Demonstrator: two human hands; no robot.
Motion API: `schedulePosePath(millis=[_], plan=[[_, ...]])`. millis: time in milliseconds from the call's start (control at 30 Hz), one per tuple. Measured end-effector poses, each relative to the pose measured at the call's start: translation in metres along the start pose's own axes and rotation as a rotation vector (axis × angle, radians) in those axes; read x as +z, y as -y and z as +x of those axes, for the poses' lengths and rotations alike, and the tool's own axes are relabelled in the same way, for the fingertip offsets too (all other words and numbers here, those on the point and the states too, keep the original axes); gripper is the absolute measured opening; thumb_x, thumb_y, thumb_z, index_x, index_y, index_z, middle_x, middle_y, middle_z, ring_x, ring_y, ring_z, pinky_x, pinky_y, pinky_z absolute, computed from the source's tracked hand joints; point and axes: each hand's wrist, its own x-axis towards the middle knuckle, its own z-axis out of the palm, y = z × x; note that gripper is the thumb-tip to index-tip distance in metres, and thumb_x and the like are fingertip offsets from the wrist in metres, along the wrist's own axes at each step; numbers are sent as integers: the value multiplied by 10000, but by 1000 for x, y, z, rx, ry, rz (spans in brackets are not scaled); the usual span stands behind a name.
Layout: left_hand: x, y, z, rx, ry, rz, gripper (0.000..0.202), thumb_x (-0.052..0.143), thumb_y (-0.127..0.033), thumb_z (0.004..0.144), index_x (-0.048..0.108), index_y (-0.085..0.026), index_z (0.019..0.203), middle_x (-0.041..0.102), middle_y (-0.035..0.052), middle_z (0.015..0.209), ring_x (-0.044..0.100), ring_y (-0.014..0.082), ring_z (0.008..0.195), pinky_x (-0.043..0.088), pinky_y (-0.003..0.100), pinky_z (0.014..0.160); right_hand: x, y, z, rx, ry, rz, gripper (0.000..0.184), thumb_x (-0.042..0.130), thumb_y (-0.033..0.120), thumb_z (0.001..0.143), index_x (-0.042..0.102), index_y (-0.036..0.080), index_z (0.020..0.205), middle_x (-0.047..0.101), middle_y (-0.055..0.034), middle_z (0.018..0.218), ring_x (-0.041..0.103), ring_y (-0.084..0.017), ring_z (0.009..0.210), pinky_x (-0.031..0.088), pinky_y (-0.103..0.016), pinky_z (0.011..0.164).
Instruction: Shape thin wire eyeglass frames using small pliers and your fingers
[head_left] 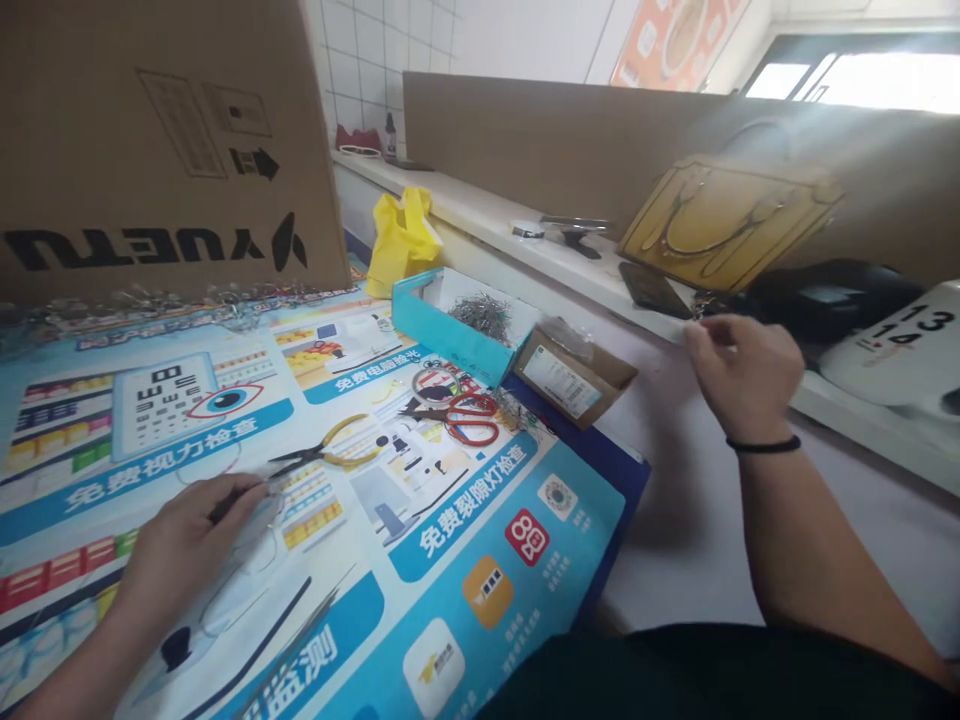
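Observation:
My left hand (187,540) is low over the printed table cover, its thumb and forefinger pinched together. Whatever is between them is too thin to make out, though fine wire loops like a glasses frame (225,590) show just beside and below it. Yellow-handled pliers (330,452) lie right past its fingertips. My right hand (746,375), with a black band at the wrist, is raised in front of the white ledge, fingers closed in a pinch; I cannot tell what is in them. Red-handled pliers (469,418) and a roll of clear tape (435,383) lie mid-table.
A teal box (450,340) holds a heap of thin metal pieces (481,315), beside a small cardboard box (577,375). Behind are a yellow bag (401,240) and a large carton (165,150). A phone (652,288) and a white object marked 13 14 (900,360) sit on the ledge.

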Motion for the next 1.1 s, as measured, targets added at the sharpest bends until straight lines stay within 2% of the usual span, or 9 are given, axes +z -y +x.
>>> schedulePosePath(millis=[67,133,267,433,600,733,900,1000,1100], plan=[[0,2,0,6,-12,18,398,424,-540,728,639,-249,894,667,10,1010,601,218,949,452,303,844,7,8,28,54,86,-66,458,445,549,811,615,173,1010,684,-94,876,558,-273,931,338,-350,779],[0,2,1,11,-18,35,398,418,-541,737,640,-254,901,667,7,1009,605,217,936,459,304,830,19,19,54,69,249,-160,638,391,663,786,603,110,1025,662,-180,923,540,-335,973,330,-404,782],[0,1,2,21,-14,21,378,418,-524,746,641,-257,893,672,5,1004,610,215,935,464,304,815,42,34,84,81,480,-235,890,272,782,739,563,12,1075,586,-283,1076,485,-405,1057,270,-498,851],[2,3,2,51,-47,15,343,440,-501,756,645,-256,881,679,3,998,616,210,931,469,296,804,48,38,92,205,583,-183,819,363,713,743,520,21,1151,547,-288,1160,473,-401,1084,259,-492,873],[-4,-3,-2,67,-34,37,295,469,-463,779,646,-250,881,685,2,983,625,206,905,483,285,775,42,35,86,204,554,-48,743,468,607,737,467,35,1210,520,-299,1191,480,-371,1061,283,-430,813],[-7,-9,-3,53,-29,38,308,468,-467,777,646,-240,887,681,13,994,626,214,909,485,298,793,40,32,78,161,474,4,684,557,546,710,483,59,1185,565,-265,1114,504,-317,975,275,-385,760],[-8,-9,-4,31,-28,54,318,456,-468,774,646,-240,888,675,15,1015,623,219,925,484,299,800,44,32,62,74,296,-37,693,590,533,674,478,37,1146,560,-253,1056,462,-287,924,244,-373,731],[-9,-11,-5,14,-23,48,329,458,-477,772,644,-240,904,671,16,1030,618,223,944,482,302,809,48,32,52,3,154,-46,754,592,527,682,407,34,1221,521,-248,1121,419,-291,984,226,-379,773],[-9,-11,-5,12,-21,27,331,463,-471,758,649,-232,894,677,21,1017,622,223,940,480,297,813,50,32,46,-43,91,-30,808,589,519,701,334,17,1281,480,-252,1178,381,-295,1028,205,-387,823]])
